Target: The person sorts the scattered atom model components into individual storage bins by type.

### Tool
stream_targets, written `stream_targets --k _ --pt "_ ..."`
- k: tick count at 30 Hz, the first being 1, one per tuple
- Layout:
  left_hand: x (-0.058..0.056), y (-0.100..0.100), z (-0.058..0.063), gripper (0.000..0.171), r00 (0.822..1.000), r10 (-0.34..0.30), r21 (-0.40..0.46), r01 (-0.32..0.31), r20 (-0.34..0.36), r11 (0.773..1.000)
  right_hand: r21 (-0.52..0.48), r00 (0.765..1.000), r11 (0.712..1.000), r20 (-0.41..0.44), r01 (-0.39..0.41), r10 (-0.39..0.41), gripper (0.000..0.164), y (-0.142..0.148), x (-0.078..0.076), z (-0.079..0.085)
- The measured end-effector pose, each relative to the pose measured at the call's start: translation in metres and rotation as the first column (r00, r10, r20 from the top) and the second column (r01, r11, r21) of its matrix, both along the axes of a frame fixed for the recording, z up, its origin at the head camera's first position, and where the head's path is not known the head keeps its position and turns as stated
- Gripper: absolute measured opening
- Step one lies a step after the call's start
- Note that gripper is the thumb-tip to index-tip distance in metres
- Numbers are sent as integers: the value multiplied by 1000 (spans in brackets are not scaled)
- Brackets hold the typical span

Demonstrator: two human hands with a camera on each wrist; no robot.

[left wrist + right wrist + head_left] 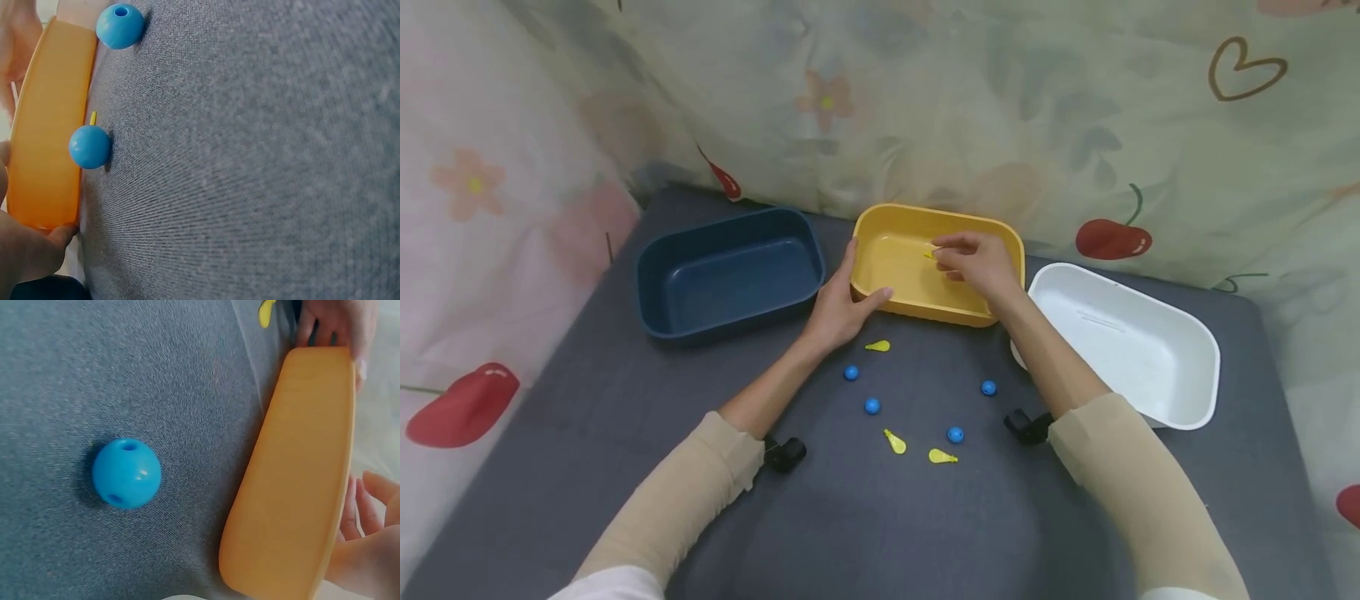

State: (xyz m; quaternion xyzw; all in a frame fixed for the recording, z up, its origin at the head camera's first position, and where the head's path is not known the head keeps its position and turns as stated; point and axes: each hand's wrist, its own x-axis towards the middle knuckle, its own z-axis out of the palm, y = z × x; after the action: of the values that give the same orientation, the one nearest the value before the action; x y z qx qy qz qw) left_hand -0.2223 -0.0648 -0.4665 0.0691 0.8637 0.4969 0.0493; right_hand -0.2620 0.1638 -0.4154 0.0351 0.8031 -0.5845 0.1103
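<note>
A yellow bin (936, 313) stands at the back middle of the table. My left hand (838, 310) grips its left end, thumb along the front wall and fingers round the side. Over the bin, my right hand (973, 265) pinches a small yellow piece (929, 255), of which only a tip shows past the fingers. In front lie several blue beads (872, 406) with holes, one large bead (127, 473) near the right wrist camera. Among them are flat yellow teardrop-shaped pieces (895, 442) with narrow necks.
To the left is a dark blue bin (730, 325); a white bin (1202, 367) stands at the right, partly behind my right forearm. Patterned curtains (910, 100) hang along the table's back and sides. A grey cloth (865, 525) covers the table.
</note>
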Motion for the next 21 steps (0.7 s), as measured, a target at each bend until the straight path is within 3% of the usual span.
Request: stream_targets --k 13,21 --pt "0 -1 0 91 1000 -18 22 18 -19 1000 23 984 995 -144 -101 104 29 -1 35 9" --pt "0 -1 -1 89 1000 -19 21 19 -15 1000 41 979 991 -153 -127 132 33 -4 54 15"
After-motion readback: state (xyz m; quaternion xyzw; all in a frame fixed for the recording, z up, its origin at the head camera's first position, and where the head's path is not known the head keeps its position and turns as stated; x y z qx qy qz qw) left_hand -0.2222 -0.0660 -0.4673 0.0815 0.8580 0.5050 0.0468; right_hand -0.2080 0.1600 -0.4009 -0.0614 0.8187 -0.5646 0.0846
